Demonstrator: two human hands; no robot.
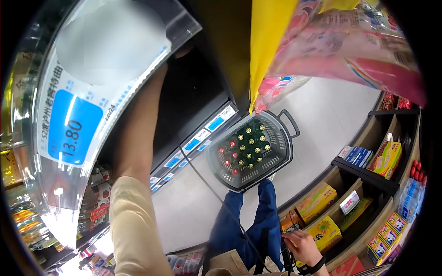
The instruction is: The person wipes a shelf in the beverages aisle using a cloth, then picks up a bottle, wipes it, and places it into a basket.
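Note:
My left arm reaches up into a dark shelf, and my left hand [183,49] is mostly lost in shadow behind a clear price-tag holder [133,87]; its fingers cannot be made out. Low on the right, my right hand [301,246] is closed, thumb and fingers pinched on a thin black cable [291,260] beside my trouser leg. A dark grey shopping basket [216,168] rests on the floor in front of my feet. In it stand several green bottles [251,141] with gold caps and several with red caps [227,163].
Shelves with price labels [192,144] run along the left. Overhead at right hang pink plastic packages [340,60] and a yellow sheet [269,46]. Right-hand shelves hold yellow boxes [317,202]. The basket's handle [290,123] sticks out over pale floor [331,110].

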